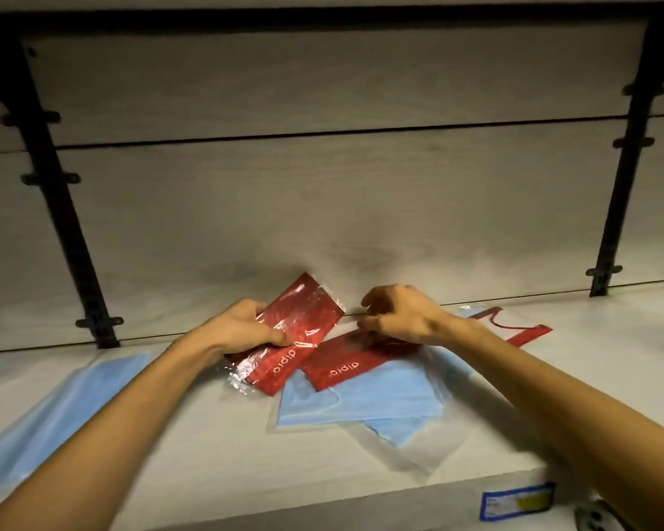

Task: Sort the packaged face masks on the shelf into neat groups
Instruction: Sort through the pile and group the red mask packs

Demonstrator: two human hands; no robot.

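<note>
Head view, both forearms reach onto shelf (208, 435); L hand (242, 331) grips a red pack (303, 320) near shelf's back edge, about mid-length; thumb on top face, fingers curled under; pack tilted, far end raised toward back panel (322, 208), near end w/ white logo down by shelf surface.

R hand (403, 316) just right of it, fingers curled together, pinching far end of 2nd red pack (345, 367); fingertip contact partly hidden by the hand itself, but grip looks clamped on the wrapper; that pack lies flat-ish, logo end toward front edge, on top of blue masks (368, 404).

Blue masks in clear wrap, overlapping, askew, mid-shelf between back edge and front edge; clear wrapper corner sticks out toward front edge.

3rd red pack (533, 333) behind R wrist, near back edge, right of centre; mostly covered by arm, red strip + a loop visible; another blue pack edge just behind it, hard to tell more.

Left blue pack (62, 408) lies along shelf's left part, well apart from the pile, blurred.

Price label (516, 500) on shelf's front edge, right side; black brackets (70, 224) at back panel left and right.
</note>
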